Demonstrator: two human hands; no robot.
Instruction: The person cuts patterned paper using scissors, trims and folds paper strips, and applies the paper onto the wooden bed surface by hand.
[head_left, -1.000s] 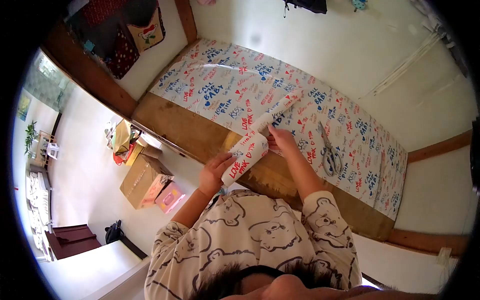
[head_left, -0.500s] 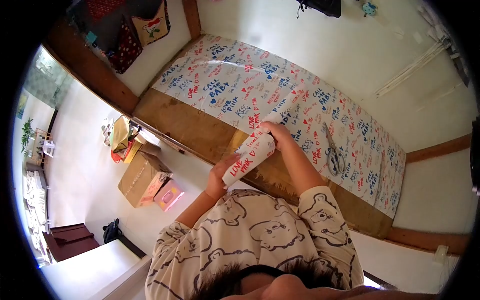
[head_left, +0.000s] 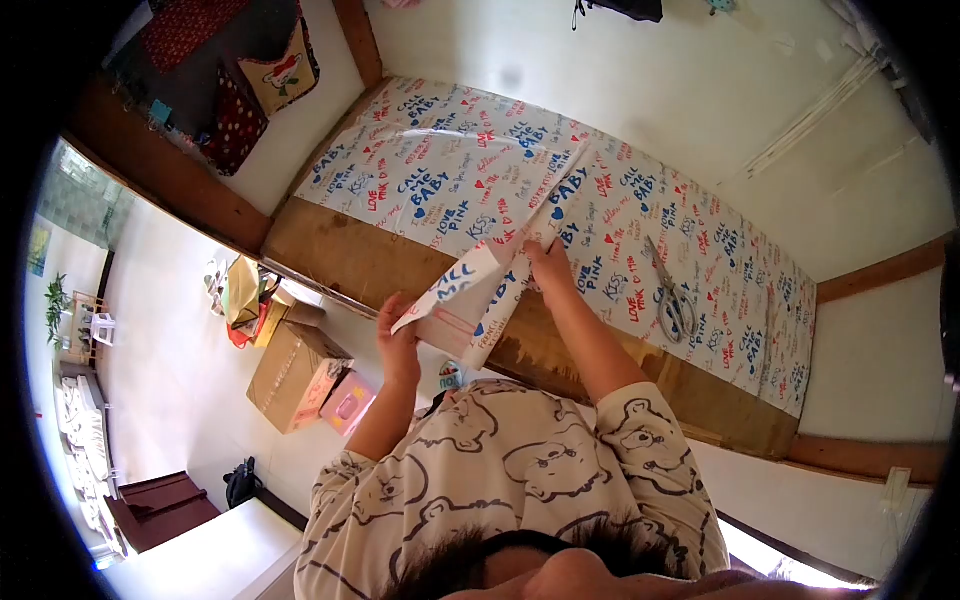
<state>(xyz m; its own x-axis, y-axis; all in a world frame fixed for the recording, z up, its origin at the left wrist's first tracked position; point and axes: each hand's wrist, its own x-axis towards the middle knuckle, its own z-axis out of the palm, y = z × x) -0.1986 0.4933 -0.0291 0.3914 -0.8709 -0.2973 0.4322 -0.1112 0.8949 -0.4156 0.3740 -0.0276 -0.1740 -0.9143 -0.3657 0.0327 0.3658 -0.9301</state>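
A white patterned sheet with red and blue lettering lies over the brown wooden surface. Its near part is lifted into a loose, folded flap. My left hand pinches the flap's left corner, out past the front edge of the wood. Closed on the same flap near its fold is my right hand, above the sheet. A pair of scissors lies on the sheet, to the right of my right hand. Part of the flap's underside is turned away from view.
Cardboard boxes, a pink box and bags stand on the floor at left. White walls close in the surface at the back and right. Fabric pockets hang at the upper left.
The rolled part of the sheet has been opened into a wider flap. My left hand has moved left and slightly up, while my right hand stays close to the same spot.
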